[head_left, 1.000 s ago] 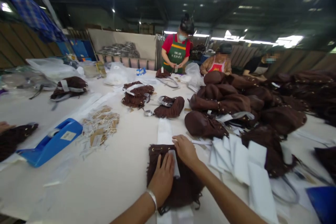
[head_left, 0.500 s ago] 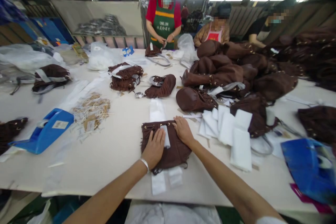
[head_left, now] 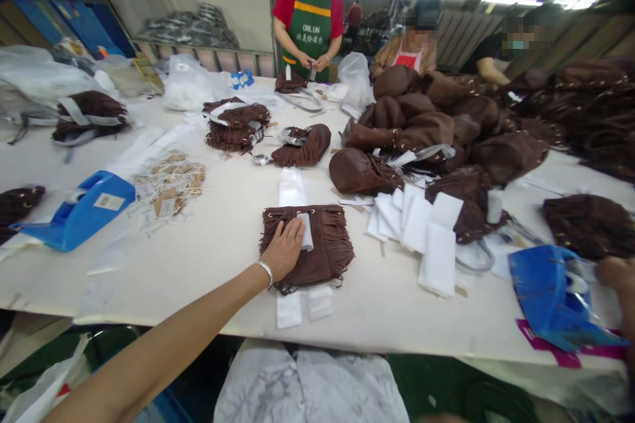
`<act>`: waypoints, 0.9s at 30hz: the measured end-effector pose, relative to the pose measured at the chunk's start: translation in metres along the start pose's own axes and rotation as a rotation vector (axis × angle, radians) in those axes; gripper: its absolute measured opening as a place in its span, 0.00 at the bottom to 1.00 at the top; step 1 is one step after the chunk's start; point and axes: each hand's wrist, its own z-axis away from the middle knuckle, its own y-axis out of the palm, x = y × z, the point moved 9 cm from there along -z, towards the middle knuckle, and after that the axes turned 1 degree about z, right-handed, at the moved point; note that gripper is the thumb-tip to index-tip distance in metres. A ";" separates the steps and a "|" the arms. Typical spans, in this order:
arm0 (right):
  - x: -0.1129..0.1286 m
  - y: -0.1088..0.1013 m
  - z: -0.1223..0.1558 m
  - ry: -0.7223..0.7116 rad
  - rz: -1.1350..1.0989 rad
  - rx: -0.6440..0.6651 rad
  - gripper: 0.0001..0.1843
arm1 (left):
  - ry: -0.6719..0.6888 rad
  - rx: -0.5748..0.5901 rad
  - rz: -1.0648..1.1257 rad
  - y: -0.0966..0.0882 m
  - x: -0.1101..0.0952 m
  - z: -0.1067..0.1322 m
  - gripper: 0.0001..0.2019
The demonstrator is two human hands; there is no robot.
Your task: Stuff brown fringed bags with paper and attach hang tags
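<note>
A flat brown fringed bag point(head_left: 325, 244) lies on the table before me, with gold eyelets along its top edge. My left hand point(head_left: 284, 251) rests flat on it, fingers stretched out, beside a white folded strip point(head_left: 307, 232) on the bag's front. White sheets point(head_left: 289, 310) stick out from under its lower edge, and another white strip point(head_left: 292, 186) shows above its top. At the right border my right hand point(head_left: 615, 274) is partly cut off and blurred, just behind a blue tape dispenser point(head_left: 540, 294); its fingers are unclear.
White folded sheets point(head_left: 439, 258) lie right of the bag, before a heap of brown bags point(head_left: 421, 129). Tags with strings point(head_left: 171, 185) and another blue tape dispenser point(head_left: 94, 208) are on the left. Across the table, a person in a green apron point(head_left: 311, 26) handles a brown bag.
My right hand has left the bag and moved far right to the blue tape dispenser. Fringe on the bag's right side now shows. My left hand stays on the bag.
</note>
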 end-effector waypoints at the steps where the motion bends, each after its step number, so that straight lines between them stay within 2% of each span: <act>1: -0.004 0.000 -0.008 -0.019 0.024 -0.006 0.23 | 0.002 -0.002 0.003 0.000 0.000 0.001 0.28; 3: -0.019 -0.009 -0.033 -0.007 0.082 -0.116 0.20 | 0.004 -0.010 0.006 -0.002 0.000 0.002 0.28; 5: -0.042 -0.018 -0.055 0.043 0.197 -0.291 0.18 | 0.006 -0.018 0.008 -0.003 0.000 0.003 0.28; 7: -0.067 -0.018 -0.071 0.099 0.292 -0.408 0.16 | 0.008 -0.026 0.008 -0.005 0.000 0.004 0.29; 11: -0.098 -0.003 -0.086 0.148 0.354 -0.483 0.13 | 0.011 -0.033 0.013 -0.005 0.001 0.005 0.30; 14: -0.099 0.002 -0.092 0.104 0.278 -0.483 0.13 | 0.009 -0.037 0.023 -0.004 0.002 0.005 0.30; 16: -0.097 0.002 -0.095 0.066 0.085 -0.455 0.15 | 0.008 -0.039 0.034 -0.003 0.003 0.006 0.30; 20: -0.093 0.005 -0.098 0.079 -0.295 -0.399 0.20 | 0.001 -0.040 0.057 -0.002 0.006 0.006 0.29; 27: -0.086 0.019 -0.094 0.106 -0.536 -0.379 0.20 | -0.002 -0.036 0.077 0.000 0.010 0.005 0.30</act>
